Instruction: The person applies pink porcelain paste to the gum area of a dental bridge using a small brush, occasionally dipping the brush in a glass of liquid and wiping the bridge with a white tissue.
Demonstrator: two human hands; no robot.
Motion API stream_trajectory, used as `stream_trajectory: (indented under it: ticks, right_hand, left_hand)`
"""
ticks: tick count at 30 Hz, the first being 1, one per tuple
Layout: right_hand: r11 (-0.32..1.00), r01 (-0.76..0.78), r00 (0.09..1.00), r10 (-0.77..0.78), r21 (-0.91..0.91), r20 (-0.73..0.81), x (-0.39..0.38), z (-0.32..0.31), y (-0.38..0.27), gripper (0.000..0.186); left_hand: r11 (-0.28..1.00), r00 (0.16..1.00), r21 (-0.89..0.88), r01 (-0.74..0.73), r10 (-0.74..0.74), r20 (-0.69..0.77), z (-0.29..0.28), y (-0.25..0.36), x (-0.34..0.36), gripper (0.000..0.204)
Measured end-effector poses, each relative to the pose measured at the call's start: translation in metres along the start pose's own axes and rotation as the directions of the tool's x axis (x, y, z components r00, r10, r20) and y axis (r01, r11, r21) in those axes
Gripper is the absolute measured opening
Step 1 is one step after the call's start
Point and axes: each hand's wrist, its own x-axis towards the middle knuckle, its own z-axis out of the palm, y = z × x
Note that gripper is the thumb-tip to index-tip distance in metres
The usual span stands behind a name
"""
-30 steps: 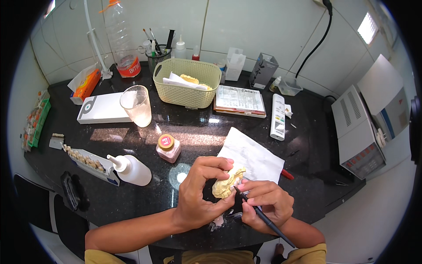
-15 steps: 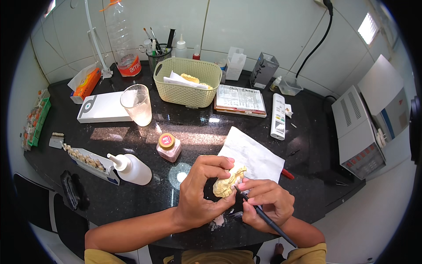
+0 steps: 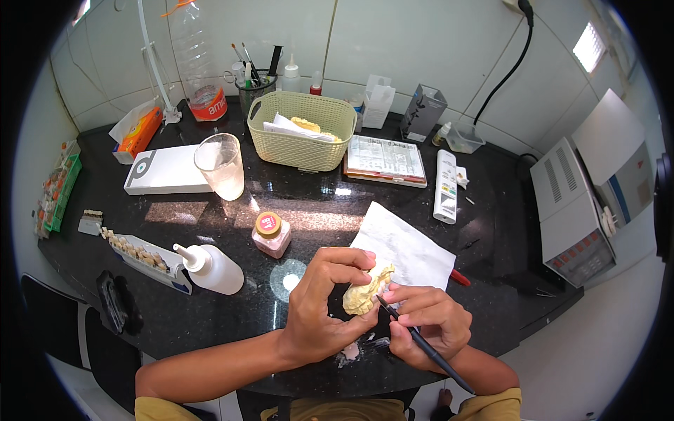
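Over the front of the dark counter, my left hand (image 3: 319, 302) grips a pale yellow plaster dental cast (image 3: 359, 297) between thumb and fingers. My right hand (image 3: 432, 319) is closed round a slim black-handled tool (image 3: 430, 351), held like a pen. The tool's tip meets or nearly meets the cast's right side; its working end is too small to make out. Fingers of my right hand rest close to the cast's edge. Beneath and behind the hands lies a white paper sheet (image 3: 404, 245). Pinkish powder scraps (image 3: 349, 353) lie on the counter below the cast.
A pink-filled jar (image 3: 271, 235), a white squeeze bottle (image 3: 216, 270) and a tray of teeth (image 3: 146, 261) stand left. Behind are a glass (image 3: 221, 168), a green basket (image 3: 302, 147) and a notebook (image 3: 385, 161). A red-ended object (image 3: 460, 278) pokes from under the paper.
Almost nothing differs. Both hands keep the same hold on the cast and the black tool, and the whole view has shifted very slightly.
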Motion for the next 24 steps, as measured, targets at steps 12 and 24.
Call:
stream_trajectory:
  ticks: [12, 24]
  right_hand:
    - [1.0, 0.003, 1.0, -0.003, -0.011, 0.006, -0.0002, 0.0004, 0.0001, 0.02]
    - [1.0, 0.02, 1.0, -0.02, -0.012, 0.0, 0.0003, 0.0007, 0.0012, 0.02]
  left_hand:
    - [0.999, 1.0, 0.035, -0.013, 0.013, -0.01, 0.0001, -0.0003, 0.0005, 0.046]
    - [0.999, 1.0, 0.048, -0.01, 0.01, -0.01, -0.0007, 0.0009, 0.0019, 0.047]
